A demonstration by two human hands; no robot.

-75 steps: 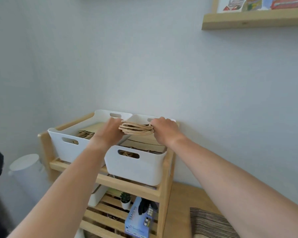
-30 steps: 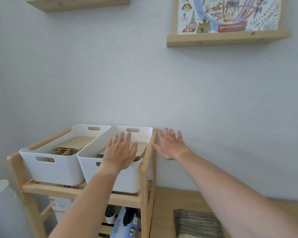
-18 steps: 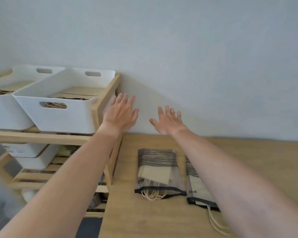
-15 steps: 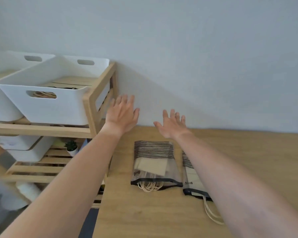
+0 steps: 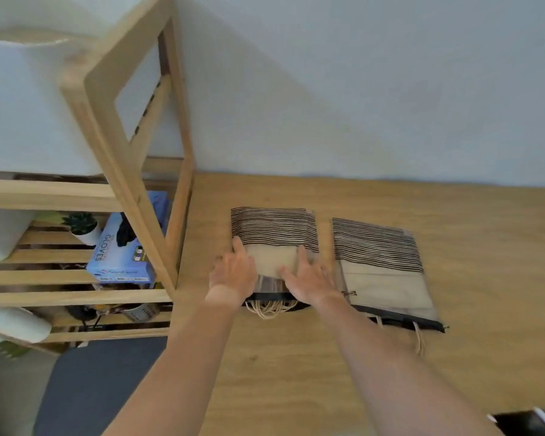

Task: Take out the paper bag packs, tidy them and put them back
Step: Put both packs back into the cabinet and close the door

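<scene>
Two paper bag packs (image 5: 379, 265) lie mid-frame on the desk (image 5: 296, 372), not yet returned; left hand (image 5: 233, 273) and right hand (image 5: 306, 280) open on one.

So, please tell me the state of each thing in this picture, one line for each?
Left pack: flat on the table, both hands on it, cord handles sticking out at the near end.
Right pack: flat on the table, untouched.
Left hand: open, fingers on the left pack.
Right hand: open, on the same pack.
Glove box: on the shelf, opened.
</scene>
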